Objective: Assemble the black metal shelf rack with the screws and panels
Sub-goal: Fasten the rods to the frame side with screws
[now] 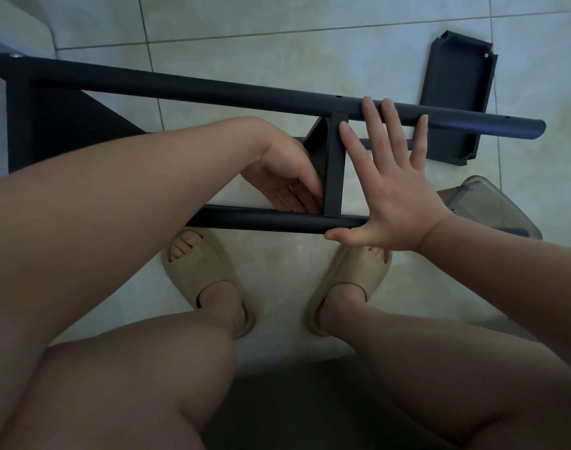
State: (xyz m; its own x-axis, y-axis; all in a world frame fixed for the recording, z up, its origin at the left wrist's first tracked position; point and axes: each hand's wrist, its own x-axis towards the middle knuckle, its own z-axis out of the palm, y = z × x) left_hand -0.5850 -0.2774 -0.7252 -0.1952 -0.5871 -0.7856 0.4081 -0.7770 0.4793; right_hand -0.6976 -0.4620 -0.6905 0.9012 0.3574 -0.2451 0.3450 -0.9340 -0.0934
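Observation:
The black shelf rack lies on its side on the tiled floor, with a far post and a near post running left to right. A narrow black panel stands between the two posts. My left hand reaches in from the left and its fingers touch the left face of that panel; its fingertips are partly hidden behind it. My right hand is spread flat just right of the panel, with fingertips on the far post and thumb on the near post. A loose black panel lies on the floor at the upper right.
Another black panel is fixed at the rack's left end. A clear plastic container stands at the right, behind the near post. My feet in beige slippers are on the tiles just below the rack.

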